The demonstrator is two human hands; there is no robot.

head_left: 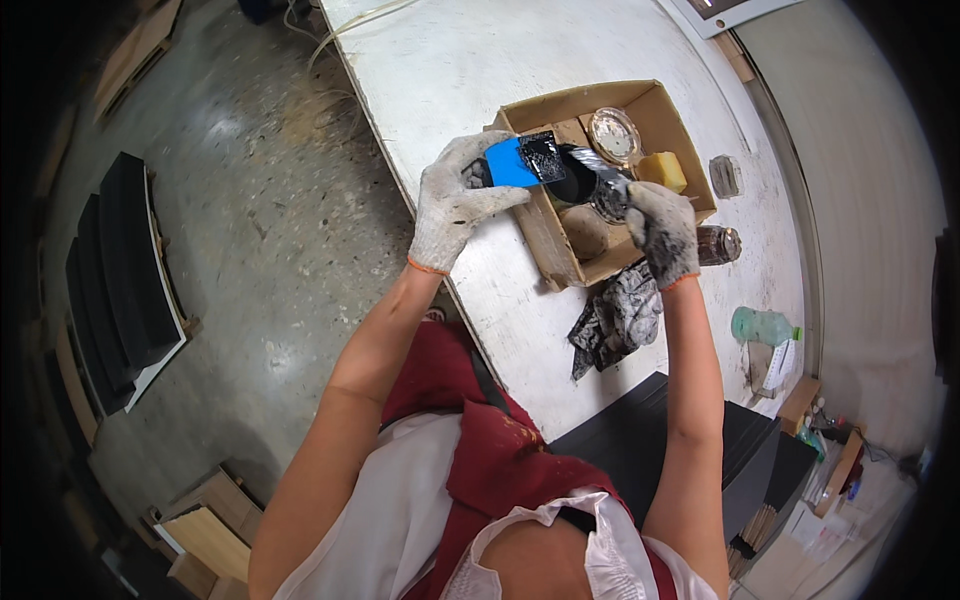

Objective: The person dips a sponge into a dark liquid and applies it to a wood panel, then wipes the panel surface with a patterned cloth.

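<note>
A: What is each hand gripping?

B: The left hand, in a grimy white work glove, pinches a blue scraper card between thumb and fingers; the card's far end is coated in glossy black paste. The right hand, gloved and stained black, is wrapped around a tilted tin, fingers curled tight on its side. The card's black tip sits at the tin's open mouth, at about nine o'clock from it.

A: Where does all that sit?

B: Over the near-left corner of an open cardboard box on a white worktable. Both hands hang above the box, so they hide part of its inside.

A: What else is in the box?

B: A round metal lid at twelve o'clock from the tin, and a yellow sponge block at about two o'clock from it, against the box's right wall.

A: And around the box?

B: A dark jar lying on its side is just outside the box at three o'clock from the right hand. A crumpled, stained rag lies on the table at six o'clock from the box. Farther off at four o'clock lies a green plastic bottle. A stack of black panels stands below the table edge, and more dark panels lie on the concrete floor at nine o'clock.
</note>
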